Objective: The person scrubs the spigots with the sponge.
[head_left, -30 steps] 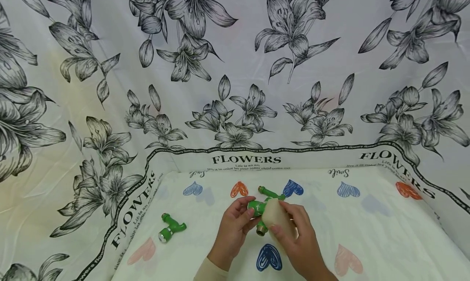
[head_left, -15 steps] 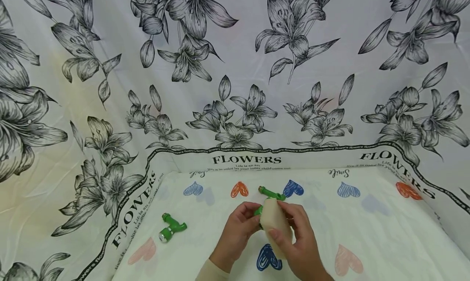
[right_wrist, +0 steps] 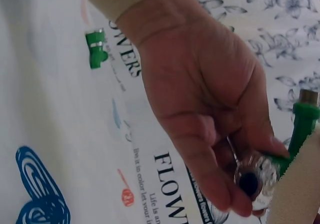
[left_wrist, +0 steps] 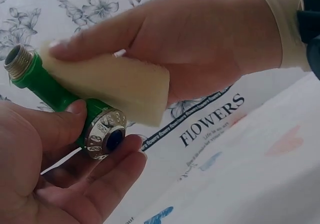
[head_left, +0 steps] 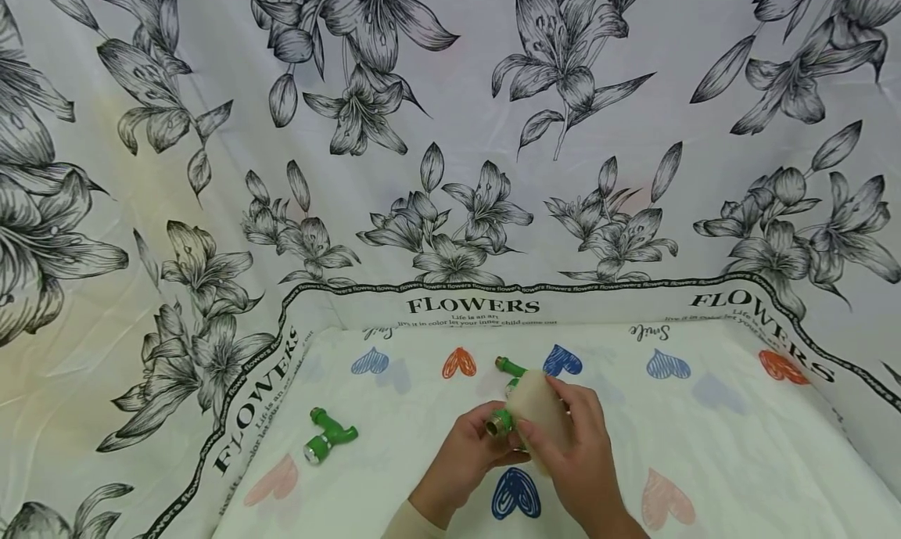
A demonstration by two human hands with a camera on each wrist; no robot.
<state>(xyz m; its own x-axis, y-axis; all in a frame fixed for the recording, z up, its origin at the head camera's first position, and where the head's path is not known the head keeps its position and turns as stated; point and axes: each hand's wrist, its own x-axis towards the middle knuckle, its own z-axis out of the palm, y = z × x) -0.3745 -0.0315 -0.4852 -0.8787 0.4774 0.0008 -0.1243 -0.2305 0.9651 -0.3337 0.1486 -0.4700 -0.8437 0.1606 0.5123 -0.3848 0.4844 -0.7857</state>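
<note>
While both hands meet at lower centre of head view, left hand [head_left: 468, 453] grips a green tap fitting [head_left: 501, 422], fingers + thumb curled round its body. Left wrist view: same fitting [left_wrist: 55, 92] runs diagonally at left of frame, threaded metal end [left_wrist: 17, 61] at upper left, chrome cap w/ dark blue centre [left_wrist: 105, 136] lower down, resting against left fingers [left_wrist: 107, 176].

Right hand [head_left: 573, 461] holds a cream sponge [head_left: 538, 418], pinched btwn thumb and fingers, pressed on the fitting's green body. Left wrist view: sponge [left_wrist: 112, 84] lies flat along the top of the fitting, right fingertips on its upper edge. Right wrist view: left hand [right_wrist: 210, 104] fills centre frame, chrome cap [right_wrist: 255, 176] at lower right, sponge edge [right_wrist: 295, 194] at lower right corner, touching the fitting.

2nd green tap fitting [head_left: 327, 437] lies on the cloth at lower left of head view, well apart from hands; also seen small at upper left in right wrist view [right_wrist: 96, 48]. 3rd green piece [head_left: 510, 365] lies on the cloth just above the sponge, partly hidden behind it.

Surface = white cloth w/ coloured hearts [head_left: 704, 445]; backdrop = floral sheet printed "FLOWERS" [head_left: 472, 306].
</note>
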